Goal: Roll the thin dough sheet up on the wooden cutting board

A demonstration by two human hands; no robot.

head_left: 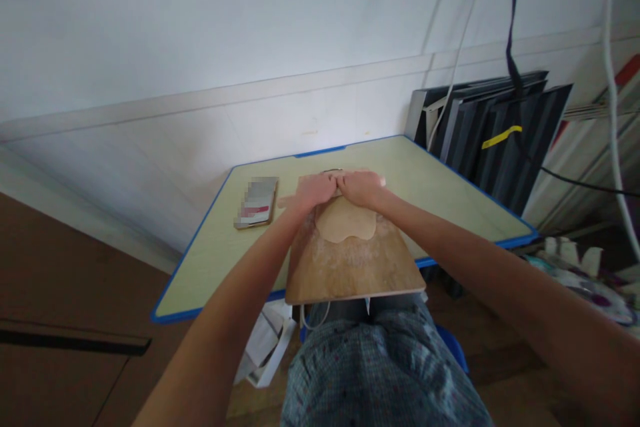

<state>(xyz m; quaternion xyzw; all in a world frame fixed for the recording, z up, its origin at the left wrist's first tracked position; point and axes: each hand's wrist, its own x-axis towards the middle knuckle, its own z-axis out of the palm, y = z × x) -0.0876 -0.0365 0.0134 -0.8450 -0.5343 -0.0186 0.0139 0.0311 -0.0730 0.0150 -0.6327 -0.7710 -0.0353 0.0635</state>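
Note:
A flat sheet of pale dough point(346, 221) with a wavy near edge lies on a wooden board point(355, 273). Across the far part of the dough runs a rolling pin point(287, 201), mostly covered by my hands. My left hand point(317, 188) is closed over its left half, leaving the light wooden end showing. Right beside it, thumbs almost touching, my right hand point(361, 187) is closed over the other half. The board's near edge sticks out past the table edge above my lap.
The board rests on a pale green table point(210, 267) with blue edging. A rectangular, partly blurred package point(257, 203) lies on the left. Dark panels point(500, 133) lean against the wall at right, with cables point(515, 47) hanging nearby. Below the table stands a white box point(273, 353).

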